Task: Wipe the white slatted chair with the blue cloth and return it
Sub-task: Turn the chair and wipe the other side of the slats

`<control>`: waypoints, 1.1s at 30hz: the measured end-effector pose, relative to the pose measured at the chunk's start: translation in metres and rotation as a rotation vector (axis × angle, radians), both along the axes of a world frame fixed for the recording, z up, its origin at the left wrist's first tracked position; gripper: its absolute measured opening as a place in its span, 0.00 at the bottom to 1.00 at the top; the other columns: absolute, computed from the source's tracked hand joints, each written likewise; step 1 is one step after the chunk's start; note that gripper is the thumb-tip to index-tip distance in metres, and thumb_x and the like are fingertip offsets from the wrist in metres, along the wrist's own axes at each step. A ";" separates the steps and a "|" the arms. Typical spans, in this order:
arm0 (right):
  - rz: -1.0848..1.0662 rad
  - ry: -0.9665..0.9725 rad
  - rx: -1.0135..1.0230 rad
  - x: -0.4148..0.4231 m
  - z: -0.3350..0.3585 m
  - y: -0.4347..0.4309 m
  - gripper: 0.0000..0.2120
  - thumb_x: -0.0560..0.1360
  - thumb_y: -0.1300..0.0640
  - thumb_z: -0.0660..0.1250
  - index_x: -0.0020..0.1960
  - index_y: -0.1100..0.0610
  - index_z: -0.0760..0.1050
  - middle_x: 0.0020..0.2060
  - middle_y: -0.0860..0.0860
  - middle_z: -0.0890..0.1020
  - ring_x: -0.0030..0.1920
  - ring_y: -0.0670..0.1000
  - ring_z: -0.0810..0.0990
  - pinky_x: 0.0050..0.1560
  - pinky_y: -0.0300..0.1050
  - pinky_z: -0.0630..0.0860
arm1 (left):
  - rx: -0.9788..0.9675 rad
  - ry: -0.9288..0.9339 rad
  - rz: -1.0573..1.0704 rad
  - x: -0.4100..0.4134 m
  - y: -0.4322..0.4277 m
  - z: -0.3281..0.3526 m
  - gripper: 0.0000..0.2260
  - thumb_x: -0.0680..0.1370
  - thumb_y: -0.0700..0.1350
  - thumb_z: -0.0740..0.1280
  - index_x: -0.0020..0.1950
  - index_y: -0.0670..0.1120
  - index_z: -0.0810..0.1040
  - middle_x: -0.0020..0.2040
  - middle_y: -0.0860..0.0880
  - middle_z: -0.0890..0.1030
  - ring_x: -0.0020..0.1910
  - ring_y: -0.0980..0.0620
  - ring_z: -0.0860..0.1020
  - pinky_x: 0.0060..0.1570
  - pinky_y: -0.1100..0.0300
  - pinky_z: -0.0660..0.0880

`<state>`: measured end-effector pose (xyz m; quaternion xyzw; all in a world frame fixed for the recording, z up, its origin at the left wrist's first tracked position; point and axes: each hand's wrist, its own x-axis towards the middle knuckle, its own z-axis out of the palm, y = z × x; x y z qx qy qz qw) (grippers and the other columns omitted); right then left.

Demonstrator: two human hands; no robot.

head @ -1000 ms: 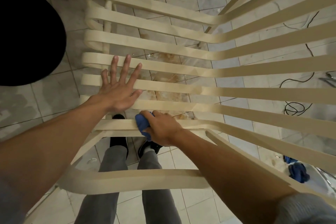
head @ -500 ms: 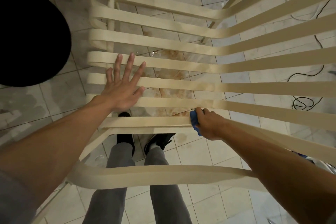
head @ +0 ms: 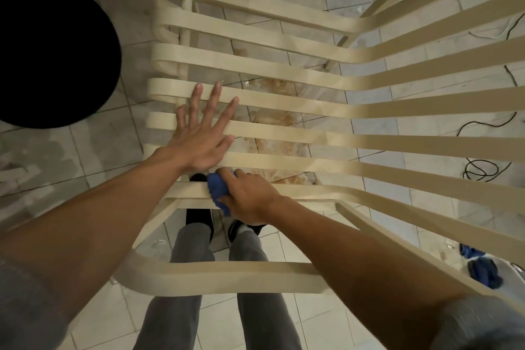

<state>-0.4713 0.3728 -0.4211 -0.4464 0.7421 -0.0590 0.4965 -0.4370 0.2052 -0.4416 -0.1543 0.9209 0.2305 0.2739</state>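
Observation:
The white slatted chair fills the view, its long slats running from left to right above the tiled floor. My left hand lies flat with fingers spread on the slats near their left ends. My right hand is closed around the bunched blue cloth and presses it on the nearest slat, just below my left hand. Most of the cloth is hidden under my fingers.
A large round black object sits at the left on the floor. Black cables lie on the tiles at the right. More blue fabric lies at the lower right. My legs and dark shoes stand under the chair frame.
My right hand slid the cloth right along the nearest slat, then back left to just under my left hand. My left hand stayed flat on the slats.

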 end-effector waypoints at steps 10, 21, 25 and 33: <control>-0.021 0.189 0.409 -0.107 0.008 0.142 0.21 0.78 0.45 0.58 0.69 0.46 0.58 0.63 0.53 0.74 0.59 0.60 0.73 0.62 0.58 0.67 | -0.020 0.045 -0.005 0.003 -0.001 -0.004 0.33 0.83 0.59 0.52 0.78 0.61 0.30 0.74 0.54 0.21 0.71 0.46 0.20 0.72 0.36 0.39; -0.006 0.169 0.394 -0.102 0.007 0.136 0.20 0.77 0.50 0.64 0.66 0.47 0.61 0.59 0.53 0.73 0.53 0.56 0.74 0.53 0.52 0.75 | 0.093 0.479 0.331 0.051 -0.010 0.013 0.22 0.83 0.42 0.57 0.78 0.46 0.65 0.79 0.45 0.60 0.79 0.45 0.56 0.76 0.45 0.52; -0.032 0.110 0.246 -0.080 0.008 0.107 0.18 0.78 0.50 0.64 0.65 0.46 0.63 0.55 0.52 0.74 0.51 0.55 0.76 0.52 0.53 0.76 | 0.034 0.466 0.671 0.109 -0.019 0.002 0.20 0.83 0.43 0.58 0.76 0.49 0.67 0.77 0.49 0.64 0.75 0.55 0.61 0.73 0.57 0.56; 0.064 0.050 0.083 -0.021 0.007 0.021 0.19 0.79 0.49 0.64 0.65 0.51 0.62 0.56 0.56 0.75 0.50 0.58 0.77 0.51 0.56 0.77 | 0.549 -0.114 1.363 0.149 -0.014 -0.018 0.19 0.85 0.56 0.55 0.68 0.48 0.76 0.59 0.44 0.79 0.53 0.47 0.78 0.65 0.43 0.73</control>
